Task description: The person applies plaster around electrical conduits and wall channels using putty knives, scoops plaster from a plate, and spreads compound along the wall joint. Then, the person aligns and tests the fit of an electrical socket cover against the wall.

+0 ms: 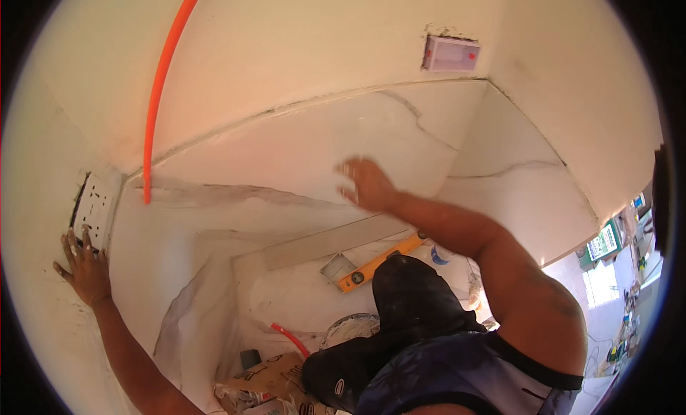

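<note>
A person's left hand [87, 273] spread wide against a smooth, cream-coloured wall [43, 193], its fingertips over the lower end of a flat, white rectangular plate [91, 206] dotted with small dark openings. The plate sat in a ragged, dark-edged cutout beside the corner. The right hand [370, 186], blurred, was raised before glossy white panels [307, 143] with grey marble-like veining, its fingers apart and loosely curved in a wide, relaxed shape. A smooth orange tube [163, 86] arced down near the corner, and a shallow rectangular box [453, 55] was recessed in the facing wall. Below lay a straight-edged yellow spirit level [386, 260], a short red tube [290, 339] and a crumpled brown paper sack [268, 378].
</note>
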Motion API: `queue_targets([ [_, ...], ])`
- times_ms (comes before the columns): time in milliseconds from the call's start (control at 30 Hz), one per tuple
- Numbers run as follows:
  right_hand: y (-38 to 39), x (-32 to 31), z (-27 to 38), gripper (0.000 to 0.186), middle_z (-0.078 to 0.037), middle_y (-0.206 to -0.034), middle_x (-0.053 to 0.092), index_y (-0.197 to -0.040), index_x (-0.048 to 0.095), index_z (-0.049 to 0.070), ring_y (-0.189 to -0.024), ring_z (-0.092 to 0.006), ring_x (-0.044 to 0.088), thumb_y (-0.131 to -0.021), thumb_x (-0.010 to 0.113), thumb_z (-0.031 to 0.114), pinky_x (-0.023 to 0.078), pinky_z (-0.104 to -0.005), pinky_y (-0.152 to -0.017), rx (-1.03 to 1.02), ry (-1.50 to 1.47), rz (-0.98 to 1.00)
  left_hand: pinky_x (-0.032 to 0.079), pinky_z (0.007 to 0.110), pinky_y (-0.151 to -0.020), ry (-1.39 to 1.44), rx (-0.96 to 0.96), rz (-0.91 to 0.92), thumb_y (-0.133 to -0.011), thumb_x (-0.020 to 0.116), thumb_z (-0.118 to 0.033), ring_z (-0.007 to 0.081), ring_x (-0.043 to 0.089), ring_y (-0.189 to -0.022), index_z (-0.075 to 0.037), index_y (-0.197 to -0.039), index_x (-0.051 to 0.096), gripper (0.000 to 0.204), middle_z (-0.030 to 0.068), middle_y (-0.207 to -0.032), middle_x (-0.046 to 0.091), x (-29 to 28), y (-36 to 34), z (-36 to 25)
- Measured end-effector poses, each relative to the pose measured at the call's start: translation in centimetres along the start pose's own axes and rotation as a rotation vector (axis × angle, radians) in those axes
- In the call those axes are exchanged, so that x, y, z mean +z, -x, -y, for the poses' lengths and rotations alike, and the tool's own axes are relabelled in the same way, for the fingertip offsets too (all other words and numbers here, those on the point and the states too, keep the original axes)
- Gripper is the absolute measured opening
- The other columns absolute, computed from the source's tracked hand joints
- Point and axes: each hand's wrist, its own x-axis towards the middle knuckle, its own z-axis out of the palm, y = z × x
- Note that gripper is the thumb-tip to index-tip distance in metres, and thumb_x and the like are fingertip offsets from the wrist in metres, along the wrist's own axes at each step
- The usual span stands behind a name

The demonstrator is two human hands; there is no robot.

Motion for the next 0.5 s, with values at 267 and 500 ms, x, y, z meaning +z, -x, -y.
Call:
queue_targets([
  [267,-11.9,-4.4,-5.5,0.041,-0.012,-0.123,0.055,-0.121,0.060,0.008,-0.117,-0.0311,0.049,-0.086,0.064,0.029,0.036,-0.0461,-0.099,-0.242,0.393,-0.204,0.011,0.065,-0.112,-0.008,0.041,-0.146,-0.084,0.063,-0.047,0.0159,0.019,-0.145,-0.040,-0.144,0.032,0.068,-0.0050,-0.154,0.028,2.4,-1.1,0.1],
  [500,-12.6,-1.0,-5.8,0.033,-0.006,-0.113,0.060,-0.107,0.068,0.011,-0.107,-0.0245,0.054,-0.081,0.069,0.031,0.040,-0.0407,-0.090,-0.104,0.423,-0.507,0.003,0.065,-0.112,0.008,0.026,-0.221,-0.085,0.062,-0.050,0.0135,0.020,-0.144,-0.043,-0.142,0.034,0.064,-0.0076,-0.153,0.031,4.0,-1.6,-0.2],
])
